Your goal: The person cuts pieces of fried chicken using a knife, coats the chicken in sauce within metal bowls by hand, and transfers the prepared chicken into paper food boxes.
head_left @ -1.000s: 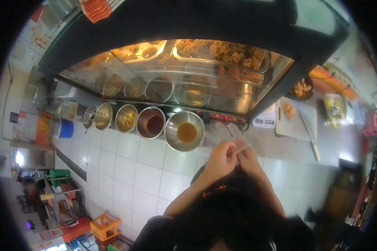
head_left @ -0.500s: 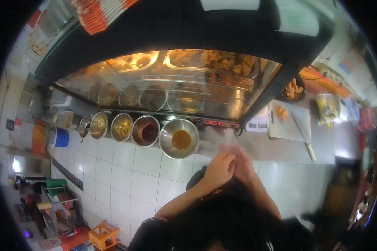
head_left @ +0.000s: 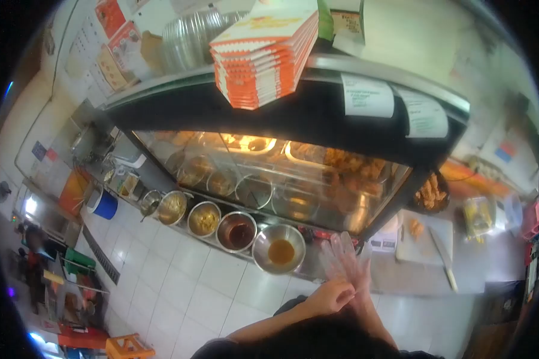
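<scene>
Evidently, my right hand [head_left: 358, 270] is spread open inside a clear disposable glove [head_left: 334, 257], just in front of the heated display cabinet [head_left: 317, 122] near its right end, likely splayed so that each finger fits its own sleeve. My left hand [head_left: 334, 297] is curled closed at the right wrist and seems to pinch the glove's cuff, I'd judge because such thin film slips when loose. A steel bowl [head_left: 262, 258] with amber liquid [head_left: 281, 252] sits along the cabinet's front edge, presumably for easy reach; past the cabinet's right end, a knife [head_left: 441, 251] lies across a cutting board [head_left: 414, 252]. The glove looks filmy, colourless and wrinkled, seemingly baggy towards the fingertips.
</scene>
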### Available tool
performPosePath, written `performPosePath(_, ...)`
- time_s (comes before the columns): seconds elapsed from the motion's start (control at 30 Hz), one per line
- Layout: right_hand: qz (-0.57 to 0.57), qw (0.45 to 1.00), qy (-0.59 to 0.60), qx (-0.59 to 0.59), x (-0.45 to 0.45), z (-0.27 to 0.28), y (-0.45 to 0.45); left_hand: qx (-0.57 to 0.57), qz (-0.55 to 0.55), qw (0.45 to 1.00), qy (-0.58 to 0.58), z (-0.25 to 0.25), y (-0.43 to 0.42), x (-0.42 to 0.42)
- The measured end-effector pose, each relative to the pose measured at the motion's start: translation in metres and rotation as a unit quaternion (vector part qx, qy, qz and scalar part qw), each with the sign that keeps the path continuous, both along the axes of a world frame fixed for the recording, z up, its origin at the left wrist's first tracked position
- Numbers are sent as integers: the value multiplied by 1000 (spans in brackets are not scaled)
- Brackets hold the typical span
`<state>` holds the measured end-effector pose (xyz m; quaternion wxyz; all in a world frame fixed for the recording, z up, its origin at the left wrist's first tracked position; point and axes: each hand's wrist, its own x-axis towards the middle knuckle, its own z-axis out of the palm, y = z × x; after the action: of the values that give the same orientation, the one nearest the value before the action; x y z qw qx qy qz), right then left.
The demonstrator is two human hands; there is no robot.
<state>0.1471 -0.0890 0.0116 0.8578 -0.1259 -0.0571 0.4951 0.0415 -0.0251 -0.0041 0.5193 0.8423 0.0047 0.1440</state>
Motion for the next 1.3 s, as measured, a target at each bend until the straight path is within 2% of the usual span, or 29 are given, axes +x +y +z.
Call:
performPosePath(0.2,31,995,-89,15,5,4,-15,-20,-37,998,48,-5,-7,-2)
performPosePath(0.27,43,997,-25,55,-1,12,-18,-9,-33,999,31,-1,-9,-2)
performPosePath(0.4,46,997,-15,60,3,23,-20,-31,-41,999,2,-3,-16,3)
performPosePath(0.5,67,996,9,64,7,25,-26,5,-42,999,-14,8,-20,3)
performPosePath(0.57,52,997,-19,50,10,16,-33,39,-37,997,-51,12,-23,2)
performPosePath(0.63,37,995,68,62,9,10,-39,47,-62,996,-53,5,-24,1)
performPosePath(0.7,38,993,88,72,11,-7,-39,50,-85,994,-49,-2,-28,-4)
performPosePath(0.77,42,990,108,82,12,-20,-38,40,-60,995,-74,-6,-30,-8)
performPosePath(0.87,67,985,129,90,6,-27,-34,37,-44,998,-38,1,-29,-19)
performPosePath(0.93,117,982,134,63,2,-23,-33,36,-51,997,-41,3,-29,-25)
performPosePath(1.07,123,981,148,-7,-1,-8,-29,39,-33,996,-74,6,-28,-31)
performPosePath(1.13,124,974,148,118,0,-17,-22,25,-22,997,-76,5,-28,-33)
performPosePath(1.3,45,982,181,14,0,-17,-14,-10,8,997,-79,-1,-24,-38)
